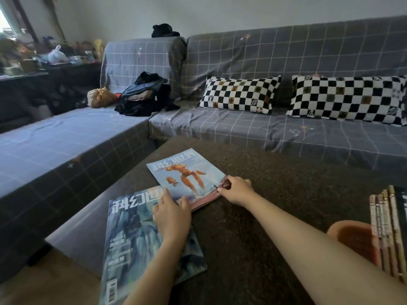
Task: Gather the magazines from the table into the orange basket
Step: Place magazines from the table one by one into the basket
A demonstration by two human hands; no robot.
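Observation:
Two magazines lie on the dark table (275, 194). The farther one (185, 172) has a light blue cover with an orange robot figure. My right hand (235, 189) pinches its near right corner, thumb on the edge. My left hand (171, 216) grips its near left edge, fingers on the cover. The nearer magazine (134, 245) has a blue-grey cover and lies partly under my left hand and the farther magazine. The orange basket (352, 238) stands at the right, holding several upright magazines (387, 234).
A grey checked sofa (242, 128) wraps around the table's far and left sides. Two black-and-white chequered cushions (240, 93) and a dark backpack (143, 95) lie on it. A cluttered dark sideboard (44, 69) stands at the far left. Wooden floor (55, 280) shows at bottom left.

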